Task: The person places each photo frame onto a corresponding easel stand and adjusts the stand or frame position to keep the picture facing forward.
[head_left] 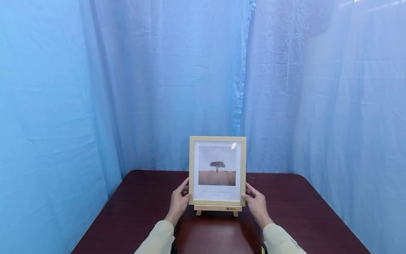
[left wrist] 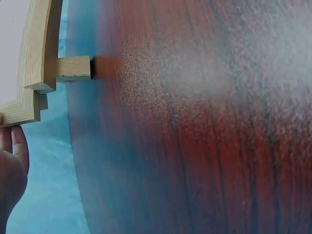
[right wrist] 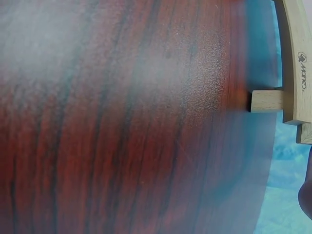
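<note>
A picture frame point(head_left: 217, 193) with a pale wooden border and a print of a lone tree stands upright on a small wooden easel point(head_left: 217, 208). My left hand point(head_left: 180, 199) grips the frame's lower left edge, its thumb at the front and the other fingers at the side and behind. On the opposite edge my right hand point(head_left: 256, 202) holds the lower right side the same way. The left wrist view shows the frame's corner point(left wrist: 22, 111) above the easel's ledge point(left wrist: 41, 46). In the right wrist view the ledge point(right wrist: 297, 73) carries a printed logo, and only a bit of the hand shows.
The easel's short feet point(head_left: 198, 213) rest on a dark red-brown wooden table point(head_left: 142, 204) with rounded far corners. Light blue curtains point(head_left: 177, 88) hang behind the table and along both sides. Pale sleeves point(head_left: 158, 238) cover both forearms.
</note>
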A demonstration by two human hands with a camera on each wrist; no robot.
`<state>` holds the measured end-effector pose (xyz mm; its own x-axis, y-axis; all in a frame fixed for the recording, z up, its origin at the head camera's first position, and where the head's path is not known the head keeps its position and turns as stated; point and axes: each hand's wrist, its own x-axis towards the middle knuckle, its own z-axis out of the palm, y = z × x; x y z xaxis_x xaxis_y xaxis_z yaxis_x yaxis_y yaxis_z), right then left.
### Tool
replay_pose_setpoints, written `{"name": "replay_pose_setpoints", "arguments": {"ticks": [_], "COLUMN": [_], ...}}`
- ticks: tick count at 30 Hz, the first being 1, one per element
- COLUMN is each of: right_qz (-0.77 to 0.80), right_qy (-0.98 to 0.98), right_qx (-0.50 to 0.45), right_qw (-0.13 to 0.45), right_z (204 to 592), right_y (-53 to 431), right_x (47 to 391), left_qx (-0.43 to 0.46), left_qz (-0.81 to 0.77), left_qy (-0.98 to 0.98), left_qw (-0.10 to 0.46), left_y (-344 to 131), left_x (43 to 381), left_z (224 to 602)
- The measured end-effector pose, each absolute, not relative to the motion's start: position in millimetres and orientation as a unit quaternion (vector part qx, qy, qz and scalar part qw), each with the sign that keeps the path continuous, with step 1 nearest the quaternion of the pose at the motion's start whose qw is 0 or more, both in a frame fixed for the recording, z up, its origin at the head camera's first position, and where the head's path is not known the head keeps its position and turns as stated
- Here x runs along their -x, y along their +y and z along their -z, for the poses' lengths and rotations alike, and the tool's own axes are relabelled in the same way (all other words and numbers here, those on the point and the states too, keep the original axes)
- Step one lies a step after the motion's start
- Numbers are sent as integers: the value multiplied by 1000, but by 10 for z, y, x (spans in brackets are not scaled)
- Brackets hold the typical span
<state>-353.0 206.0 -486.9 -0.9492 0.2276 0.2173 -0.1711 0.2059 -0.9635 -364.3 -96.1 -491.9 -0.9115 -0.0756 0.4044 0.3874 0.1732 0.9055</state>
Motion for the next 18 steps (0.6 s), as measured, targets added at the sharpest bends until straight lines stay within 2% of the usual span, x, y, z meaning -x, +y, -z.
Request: {"name": "replay_pose_setpoints", "arguments": {"ticks": [18], "right_qz": [-610], "right_qy": [-777], "right_qx": [23], "right_qw": [154], "right_z": [4847], "right_y": [2136], "right_x": [3561], "left_qx": [94], "left_qz": [605], "left_qy": [-767], "left_qw": [192], "left_y": [-965], "left_x": [3628], "left_z": [4878]}}
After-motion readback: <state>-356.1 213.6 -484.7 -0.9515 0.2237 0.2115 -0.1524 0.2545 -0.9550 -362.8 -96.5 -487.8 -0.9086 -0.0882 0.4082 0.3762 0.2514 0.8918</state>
